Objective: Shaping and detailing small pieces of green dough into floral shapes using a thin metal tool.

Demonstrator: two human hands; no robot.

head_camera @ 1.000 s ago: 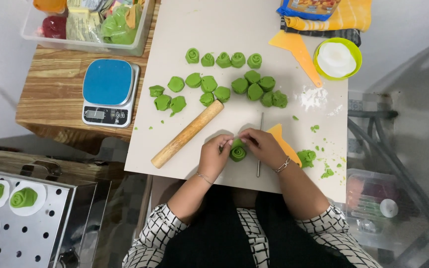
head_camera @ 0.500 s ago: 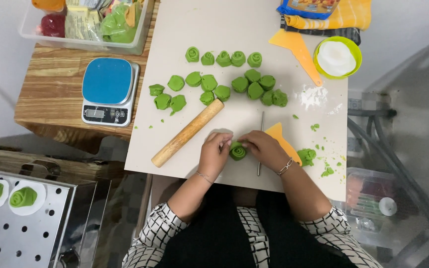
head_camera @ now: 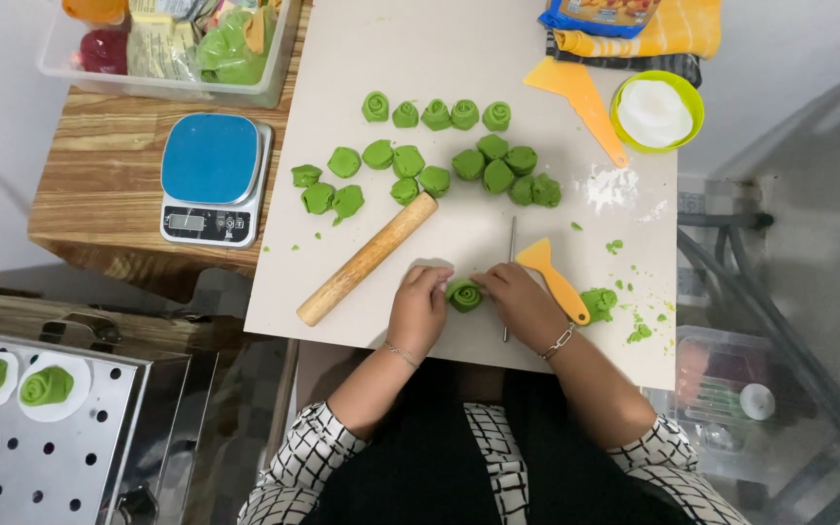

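Left hand (head_camera: 418,309): my fingers (head_camera: 437,282) are curled in and pressed against the left side of the dough piece (head_camera: 465,295).
Right hand (head_camera: 520,303): my fingers (head_camera: 486,283) are curled in against the right side of the same piece; bracelet at the wrist.
Hold: the piece is pinched between both sets of fingertips, resting on the surface (head_camera: 459,243).
Dough piece: green, small, with a spiral on top; lies directly between my fingertips, at the near edge of the surface.
Rolling pin (head_camera: 367,259): wooden, lying at a slant just beyond and left of my left fingers, not touching them.
Scraper (head_camera: 553,276): yellow, flat on the surface just right of my right fingers; its handle runs along the back of my right hand.
Thin metal rod (head_camera: 510,255): lies beyond my right fingers, passing under the hand.
Dough scrap (head_camera: 598,302): green lump with crumbs, further right past the scraper.
Dough batch (head_camera: 437,160): many green pieces in loose rows, well beyond my fingers.
Scale (head_camera: 211,178): blue top, on the wooden table far left of my left fingers.
Bowl (head_camera: 656,109): green rim, white contents, far right and beyond.
Steamer tray (head_camera: 80,437): perforated metal, left of and below my left arm, holding green pieces on white paper.
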